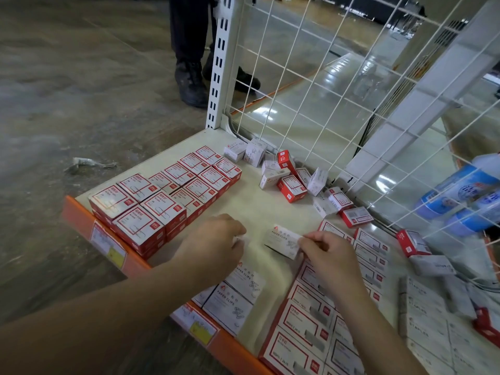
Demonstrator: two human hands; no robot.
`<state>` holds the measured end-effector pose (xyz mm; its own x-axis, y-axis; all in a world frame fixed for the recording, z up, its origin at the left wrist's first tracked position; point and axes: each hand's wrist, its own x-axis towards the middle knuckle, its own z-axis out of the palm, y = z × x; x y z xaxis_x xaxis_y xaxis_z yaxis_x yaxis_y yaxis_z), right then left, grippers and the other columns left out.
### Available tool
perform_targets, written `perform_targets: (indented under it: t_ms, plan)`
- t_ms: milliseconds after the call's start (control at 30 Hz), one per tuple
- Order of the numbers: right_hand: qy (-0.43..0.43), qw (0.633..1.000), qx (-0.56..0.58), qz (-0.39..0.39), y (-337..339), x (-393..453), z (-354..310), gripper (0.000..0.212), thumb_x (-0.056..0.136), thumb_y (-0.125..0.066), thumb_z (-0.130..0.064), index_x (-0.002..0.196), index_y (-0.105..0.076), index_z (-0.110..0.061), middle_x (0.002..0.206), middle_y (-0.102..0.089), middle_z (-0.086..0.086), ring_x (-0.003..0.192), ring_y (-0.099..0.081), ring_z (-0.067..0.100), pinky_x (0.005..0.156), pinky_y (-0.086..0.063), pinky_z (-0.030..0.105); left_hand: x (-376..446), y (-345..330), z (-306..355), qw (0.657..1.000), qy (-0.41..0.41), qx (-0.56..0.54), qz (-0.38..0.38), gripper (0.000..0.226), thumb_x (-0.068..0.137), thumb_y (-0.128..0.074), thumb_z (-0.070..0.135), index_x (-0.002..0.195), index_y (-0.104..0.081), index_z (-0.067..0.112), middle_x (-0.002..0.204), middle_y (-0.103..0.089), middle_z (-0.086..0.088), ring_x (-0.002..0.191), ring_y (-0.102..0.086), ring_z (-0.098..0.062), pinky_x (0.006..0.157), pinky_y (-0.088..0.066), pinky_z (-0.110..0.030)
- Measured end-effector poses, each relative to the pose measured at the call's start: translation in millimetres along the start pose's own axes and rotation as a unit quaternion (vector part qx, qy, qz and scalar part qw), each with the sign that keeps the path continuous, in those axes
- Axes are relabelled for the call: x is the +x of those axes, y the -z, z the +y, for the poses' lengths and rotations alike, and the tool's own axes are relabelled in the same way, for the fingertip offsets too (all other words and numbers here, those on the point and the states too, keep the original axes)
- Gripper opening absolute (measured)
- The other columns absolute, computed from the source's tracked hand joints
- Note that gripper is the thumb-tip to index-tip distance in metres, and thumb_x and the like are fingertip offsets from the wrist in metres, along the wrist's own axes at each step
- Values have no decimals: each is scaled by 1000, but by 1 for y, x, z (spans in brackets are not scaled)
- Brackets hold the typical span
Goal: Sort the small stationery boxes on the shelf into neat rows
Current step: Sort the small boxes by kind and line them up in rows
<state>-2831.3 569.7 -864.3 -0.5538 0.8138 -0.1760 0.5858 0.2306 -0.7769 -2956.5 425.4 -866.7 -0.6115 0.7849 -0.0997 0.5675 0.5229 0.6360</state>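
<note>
My right hand (328,253) pinches a white paper-clip box (282,240) by its right end, just above the shelf (259,209). My left hand (216,240) is curled over another small white box (240,239), mostly hidden under the fingers. Below my left hand lie white paper-clip boxes (232,296) in a short row at the front edge. Red-and-white boxes (165,193) stand stacked in two neat rows on the left. More red-framed boxes (332,312) lie in rows under my right forearm. A loose jumble of boxes (286,174) sits at the back by the wire grid.
A white wire grid (311,85) walls the back and right of the shelf. An orange price rail (108,247) runs along the front edge. White staple boxes (433,315) lie at the right. Blue packs (460,196) sit behind the grid. A person's legs (189,63) stand beyond the shelf post.
</note>
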Motion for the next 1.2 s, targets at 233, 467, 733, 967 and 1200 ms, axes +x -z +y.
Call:
perform_targets:
  t_ms: [233, 467, 733, 967, 1200]
  plan:
    - [40, 993, -109, -14, -13, 5, 8, 14, 90, -56, -27, 102, -61, -21, 88, -57, -15, 78, -50, -5, 54, -37, 9, -8, 0, -7, 980, -101, 163, -43, 41, 98, -36, 33, 138, -38, 26, 141, -35, 10, 127, -32, -9, 106, -25, -24]
    - [101, 979, -179, -12, -16, 7, 8, 20, 88, -58, -25, 108, -61, -22, 99, -57, -9, 85, -51, 1, 61, -33, 7, -8, 2, -10, 980, -97, 159, -67, 47, 96, -39, 40, 142, -32, 29, 146, -30, 13, 133, -27, -7, 109, -23, -25]
    - [152, 967, -195, -65, -25, 0, 2, 38, 89, -57, -23, 126, -54, -25, 111, -51, -11, 100, -45, 2, 83, -32, 14, -10, 3, -15, 983, -95, 137, -75, 52, 95, -43, 43, 143, -30, 30, 150, -25, 16, 136, -23, -4, 110, -22, -24]
    - [183, 960, -195, -83, -30, -13, 0, 39, 87, -59, -25, 126, -54, -28, 106, -50, -14, 95, -46, 0, 82, -34, 14, -9, 2, -16, 987, -94, 114, -63, 49, 94, -46, 40, 141, -33, 34, 147, -29, 17, 133, -26, -2, 107, -26, -22]
    - [197, 957, -187, -97, -29, -19, -1, 37, 88, -58, -26, 125, -54, -29, 109, -51, -16, 97, -44, -3, 76, -32, 4, -9, 2, -17, 981, -115, 139, -67, 45, 96, -42, 40, 140, -33, 42, 147, -28, 14, 132, -27, -7, 106, -31, -26]
